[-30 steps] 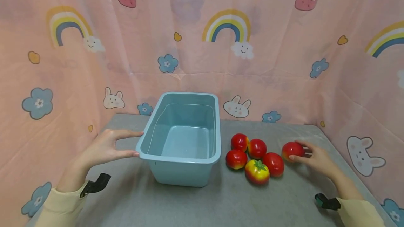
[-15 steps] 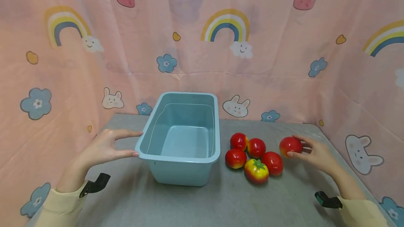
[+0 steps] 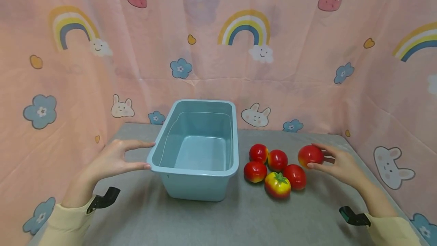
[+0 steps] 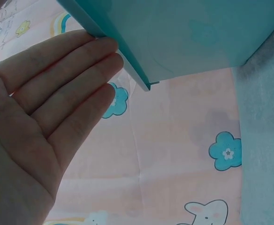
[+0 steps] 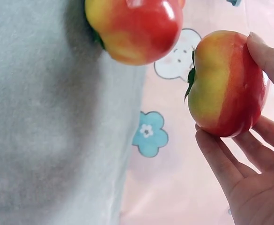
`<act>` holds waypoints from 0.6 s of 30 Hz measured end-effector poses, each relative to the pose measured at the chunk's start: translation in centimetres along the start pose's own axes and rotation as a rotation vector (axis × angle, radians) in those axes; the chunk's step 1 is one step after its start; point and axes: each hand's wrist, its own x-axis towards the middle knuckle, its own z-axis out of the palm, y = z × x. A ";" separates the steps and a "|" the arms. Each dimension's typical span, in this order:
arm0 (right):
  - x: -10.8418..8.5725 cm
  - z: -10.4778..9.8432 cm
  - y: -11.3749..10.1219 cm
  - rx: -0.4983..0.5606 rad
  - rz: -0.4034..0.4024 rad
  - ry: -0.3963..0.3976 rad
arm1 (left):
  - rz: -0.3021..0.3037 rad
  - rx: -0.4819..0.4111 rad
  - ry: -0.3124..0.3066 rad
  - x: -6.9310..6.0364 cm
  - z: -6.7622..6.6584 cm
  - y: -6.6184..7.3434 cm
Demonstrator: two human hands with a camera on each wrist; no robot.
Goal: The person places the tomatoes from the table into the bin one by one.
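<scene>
A light blue plastic basin [image 3: 194, 187] stands on the table, with nothing visible inside. At its left rim my left hand [image 3: 112, 160] touches the edge with fingertips and thumb, the fingers straight in the left wrist view. Off to the right, my right hand [image 3: 341, 164] grips a red tomato [image 3: 310, 155] between thumb and fingers. In the right wrist view that tomato [image 5: 225, 86] shows a yellow-green side with a leafy stem end, and it is held off the table. Several more tomatoes [image 3: 277, 160] are grouped between the basin and this hand; one yellow-red tomato [image 3: 278, 186] has its green calyx up.
A grey cloth-like table surface [image 3: 239, 219] lies under everything. Behind and at both sides hangs a pink curtain [image 3: 218, 82] printed with rainbows, rabbits and flowers. The basin's far end stands close to the back curtain.
My right hand has raised the gripped tomato and shifted it slightly left, toward the other tomatoes. My left hand and the basin have stayed in place.
</scene>
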 end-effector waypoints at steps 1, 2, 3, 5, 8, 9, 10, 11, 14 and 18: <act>0.0 0.0 -0.2 -0.003 -0.004 0.001 | -0.002 -0.001 -0.002 0.0 0.0 0.0; 0.1 0.0 -0.3 -0.007 -0.008 0.004 | 0.002 -0.001 0.000 0.0 0.0 0.0; 0.1 0.0 -0.4 -0.012 -0.014 0.008 | 0.004 0.001 0.000 0.0 0.0 0.0; 0.2 0.0 -0.7 -0.018 -0.032 0.019 | 0.002 -0.001 -0.002 0.0 -0.1 0.0; 0.3 0.0 -1.2 -0.021 -0.062 0.039 | -0.007 -0.001 -0.006 0.0 -0.1 0.1; 0.3 0.1 -1.3 -0.022 -0.072 0.045 | -0.011 -0.001 -0.009 0.0 -0.1 0.1; 0.4 0.1 -1.5 -0.023 -0.080 0.051 | -0.012 -0.002 -0.009 0.0 -0.1 0.1; 0.4 0.1 -1.6 -0.026 -0.087 0.056 | -0.013 -0.004 -0.009 0.0 -0.1 0.1; 0.6 0.0 -2.1 -0.037 -0.099 0.062 | -0.010 -0.008 -0.006 0.0 -0.1 0.1; 0.8 -0.1 -2.8 -0.046 -0.105 0.058 | -0.001 -0.002 0.004 0.0 -0.1 0.0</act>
